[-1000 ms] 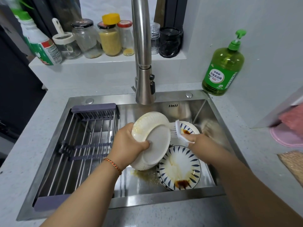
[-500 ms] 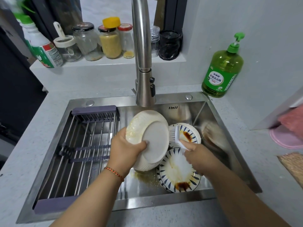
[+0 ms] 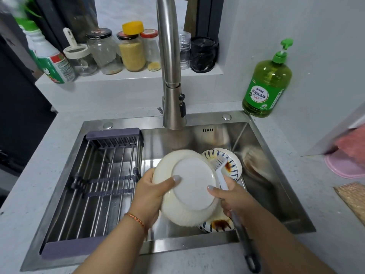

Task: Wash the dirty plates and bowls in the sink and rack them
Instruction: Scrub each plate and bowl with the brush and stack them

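Left hand [image 3: 152, 191]: grasping the white plate [image 3: 189, 186] at its left rim, thumb laid across the underside, fingers hidden behind. Braided orange bracelet [image 3: 136, 219] on that wrist. Right hand [image 3: 230, 196]: clenched round the dish brush [image 3: 225, 178], thumb tip touching the plate's right edge. Brush head white, bristles at the plate's upper right rim; dark handle running down past the wrist to the sink's front edge.

White plate: held tilted above the sink basin [image 3: 262, 196], underside toward the camera, yellowish residue along the ribbed rim. Beneath it, partly hidden: blue-patterned plate [image 3: 219, 226] on the basin floor, brown sauce visible. Behind the brush head: blue-patterned bowl [image 3: 233, 165], brown stain inside, resting in the basin. Touching or apart from the plate below: cannot tell.

Left half of the sink: drying rack [image 3: 102, 180] of steel rods with purple-grey end bars, no dishes in it. Faucet [image 3: 170, 76] rising at the sink's rear centre, spout head above the basin; water flow not discernible.

Desk [image 3: 49, 155] grey, speckled, surrounding the sink. Green dish soap bottle [image 3: 267, 82] with pump, upright at the rear right corner. Pink item [image 3: 347, 163] at the far right edge, partly out of view. Shelf [image 3: 128, 76] behind the faucet: row of jars [image 3: 132, 52], one yellow-lidded, and a green-and-white bottle [image 3: 53, 64] at its left end.
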